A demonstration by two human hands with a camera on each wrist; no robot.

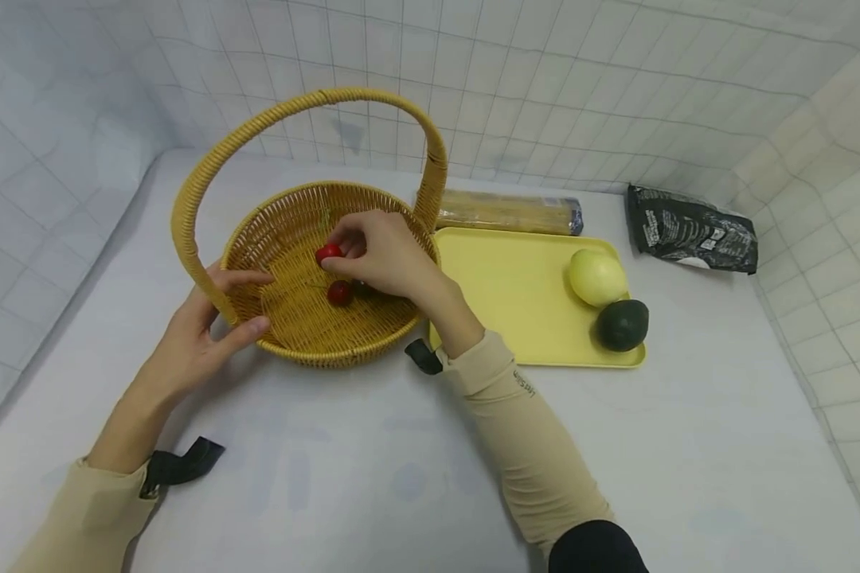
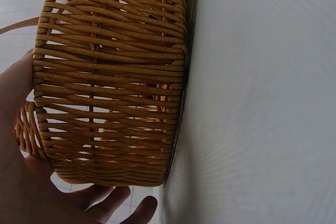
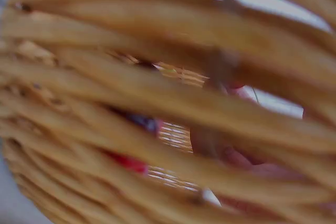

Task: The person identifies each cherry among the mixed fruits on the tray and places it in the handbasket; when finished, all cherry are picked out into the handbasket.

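A yellow woven basket (image 1: 308,360) with a tall arched handle stands on the white table. My left hand (image 1: 199,322) holds its left side near the foot of the handle, thumb and a finger reaching over the rim. In the left wrist view, fingers (image 2: 116,203) curve along the outside of the weave. Inside the basket, my right hand (image 1: 381,251) pinches a bright red cherry (image 1: 327,253) with a green stem above it. Below that, a darker red cherry (image 1: 340,293) lies on the basket floor beside a dark purple fruit (image 1: 361,288), partly hidden by the right hand.
Right of the basket is a yellow tray (image 1: 516,294), with a yellow-green fruit (image 1: 597,277) and a dark green avocado-like fruit (image 1: 622,325) at its right edge. Behind it lie a long wrapped package (image 1: 509,213) and a black packet (image 1: 691,229). White tiled sheeting surrounds the table.
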